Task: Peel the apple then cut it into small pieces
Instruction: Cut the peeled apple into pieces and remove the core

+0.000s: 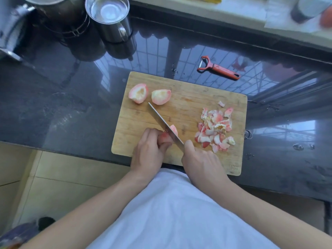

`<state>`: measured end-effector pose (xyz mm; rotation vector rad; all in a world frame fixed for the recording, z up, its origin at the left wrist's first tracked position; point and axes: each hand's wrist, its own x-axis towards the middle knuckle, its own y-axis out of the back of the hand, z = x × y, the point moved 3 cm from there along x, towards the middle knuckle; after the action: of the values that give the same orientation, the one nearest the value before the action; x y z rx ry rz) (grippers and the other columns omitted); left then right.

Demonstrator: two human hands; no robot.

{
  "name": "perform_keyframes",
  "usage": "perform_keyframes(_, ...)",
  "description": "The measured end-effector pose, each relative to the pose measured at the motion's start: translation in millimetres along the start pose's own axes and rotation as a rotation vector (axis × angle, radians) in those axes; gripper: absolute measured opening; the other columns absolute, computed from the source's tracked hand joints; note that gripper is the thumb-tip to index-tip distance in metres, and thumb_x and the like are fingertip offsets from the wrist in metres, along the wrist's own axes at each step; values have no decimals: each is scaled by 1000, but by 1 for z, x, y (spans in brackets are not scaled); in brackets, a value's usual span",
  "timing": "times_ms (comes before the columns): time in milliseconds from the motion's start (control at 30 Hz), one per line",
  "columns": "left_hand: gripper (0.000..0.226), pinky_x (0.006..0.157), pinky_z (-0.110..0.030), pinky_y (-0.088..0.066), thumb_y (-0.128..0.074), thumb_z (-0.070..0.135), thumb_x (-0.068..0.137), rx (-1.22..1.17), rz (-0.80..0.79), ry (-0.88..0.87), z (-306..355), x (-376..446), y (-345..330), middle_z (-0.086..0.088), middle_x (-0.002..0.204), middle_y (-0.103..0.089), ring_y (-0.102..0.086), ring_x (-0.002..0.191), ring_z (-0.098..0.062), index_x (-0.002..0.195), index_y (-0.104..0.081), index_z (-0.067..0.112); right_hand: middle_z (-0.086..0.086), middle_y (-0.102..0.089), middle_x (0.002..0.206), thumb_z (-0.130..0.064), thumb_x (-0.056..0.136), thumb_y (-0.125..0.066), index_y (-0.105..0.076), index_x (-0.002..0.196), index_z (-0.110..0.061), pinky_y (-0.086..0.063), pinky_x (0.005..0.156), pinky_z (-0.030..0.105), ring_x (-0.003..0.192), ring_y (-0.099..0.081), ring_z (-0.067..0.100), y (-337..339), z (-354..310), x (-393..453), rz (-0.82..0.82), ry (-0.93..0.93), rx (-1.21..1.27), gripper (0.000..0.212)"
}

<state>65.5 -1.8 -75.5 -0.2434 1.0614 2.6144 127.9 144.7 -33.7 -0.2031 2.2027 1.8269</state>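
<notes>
Pink-fleshed apple wedge (pixel 167 135) lies near the front edge of the cutting board (pixel 181 90), pinned by the curled left hand (pixel 150 150); right hand (pixel 201 162) grips the knife (pixel 165 124) mid-wedge; advise fingertips tucked back, blade vertical, slices narrow.

home kitchen: dark polished stone counter (pixel 62 105), steel pots (pixel 59 8) and mug (pixel 111 18) at its far left corner, wooden cutting board (pixel 188 97) at near edge, peeler (pixel 218 68) behind it, tiled floor (pixel 53 177)
</notes>
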Motion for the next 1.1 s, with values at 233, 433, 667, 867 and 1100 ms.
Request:
perform_keyframes(233,23,72,-48,-51,-76,31,91,35,-40,-8,-2,5,-8,3,101,-57,-61,86,-26,97,-60,16,-10,-8,50,10,54,-70,-20,77,-18,7,46,22,43,9,9,-7,-3,4,11,11,-12,62)
perform_keyframes(433,25,70,-44,-50,-77,32,91,7,4,-8,8,3,0,6,99,-55,-61,87,-23,95,-57,17,-11,-3,51,5,59,-70,-20,77,-19,4,45,20,43,10,10,3,1,3,88,-1,44,57)
perform_keyframes(667,27,73,-48,-50,-75,30,91,49,-48,20,7,7,-5,-1,102,-53,-59,91,-31,96,-54,13,-12,-2,53,9,57,-72,-21,77,-19,5,46,21,43,9,8,-2,0,4,58,-8,30,61)
perform_keyframes(867,28,77,-50,-49,-74,31,92,56,-78,48,1,10,-11,-4,103,-55,-58,95,-34,98,-55,11,-14,0,53,11,53,-70,-24,75,-19,9,50,22,39,6,11,-11,-1,8,120,23,62,59)
perform_keyframes(1100,27,66,-39,-42,-72,34,94,51,-18,-69,9,5,2,3,100,-50,-56,87,-24,98,-55,13,-12,-8,53,7,62,-68,-24,75,-18,2,45,19,36,-8,23,-7,5,4,134,-9,61,53)
